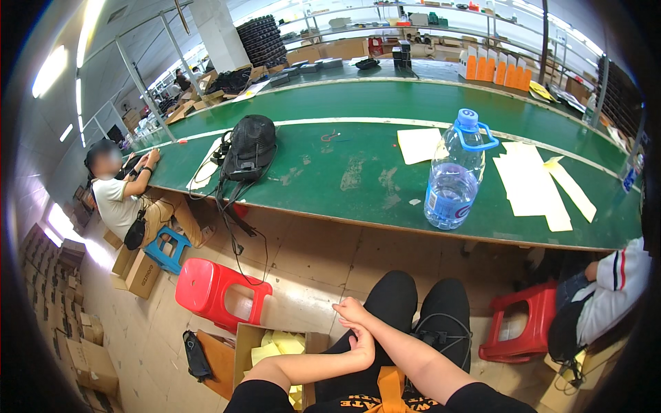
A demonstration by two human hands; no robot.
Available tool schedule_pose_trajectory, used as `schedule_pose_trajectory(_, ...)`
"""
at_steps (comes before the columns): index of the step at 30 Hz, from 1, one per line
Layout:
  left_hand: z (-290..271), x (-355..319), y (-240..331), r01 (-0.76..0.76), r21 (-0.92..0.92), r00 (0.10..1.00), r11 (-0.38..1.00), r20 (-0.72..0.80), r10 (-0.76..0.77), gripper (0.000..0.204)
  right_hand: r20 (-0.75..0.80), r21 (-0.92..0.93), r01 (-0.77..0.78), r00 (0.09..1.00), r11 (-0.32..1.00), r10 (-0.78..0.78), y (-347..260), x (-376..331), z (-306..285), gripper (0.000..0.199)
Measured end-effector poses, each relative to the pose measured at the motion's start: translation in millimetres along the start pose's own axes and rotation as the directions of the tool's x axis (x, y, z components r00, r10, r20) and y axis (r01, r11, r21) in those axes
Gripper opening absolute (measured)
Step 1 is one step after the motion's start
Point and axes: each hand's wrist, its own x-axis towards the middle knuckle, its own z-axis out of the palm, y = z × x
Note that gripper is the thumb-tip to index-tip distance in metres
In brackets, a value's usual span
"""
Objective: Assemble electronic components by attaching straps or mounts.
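Over my lap my two hands rest against each other, with my right wrist crossing in front of my left hand. My right hand [352,311] points left, its fingers loosely bent and a little apart, with nothing seen in them. My left hand [363,342] is bent up at the wrist below it. Its thumb side shows; the rest of its fingers are partly hidden behind my right hand. Beneath them are my dark trousers [390,303], with a black cable [447,318] looped over one knee.
Ahead, the green table [323,179] holds a water bottle [454,175], yellow paper sheets [527,182] and a black cap [252,146] with cables. Red stools [220,292] stand at both sides, beside an open carton [248,344] of yellow paper. People sit at left and right.
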Motion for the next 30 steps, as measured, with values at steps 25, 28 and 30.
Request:
schedule_pose_trajectory(25, 3, -3, -5, 0.045, -0.039, 0.995, 0.998, -0.085, -0.049, 0.034, 0.015, -0.014, 0.002, 1.0, 1.0, -0.001, 2, 0, 0, 0.039)
schedule_pose_trajectory(28, 2, -2, -1, 0.047, -0.038, 0.996, 0.998, -0.067, -0.05, 0.035, 0.009, -0.024, -0.003, 1.0, 1.0, 0.003, 6, 3, 3, 0.039)
schedule_pose_trajectory(30, 2, -2, 0, 0.055, -0.033, 0.997, 0.998, -0.045, -0.057, 0.038, 0.004, -0.031, -0.006, 1.0, 0.999, 0.007, 7, 4, 4, 0.039)
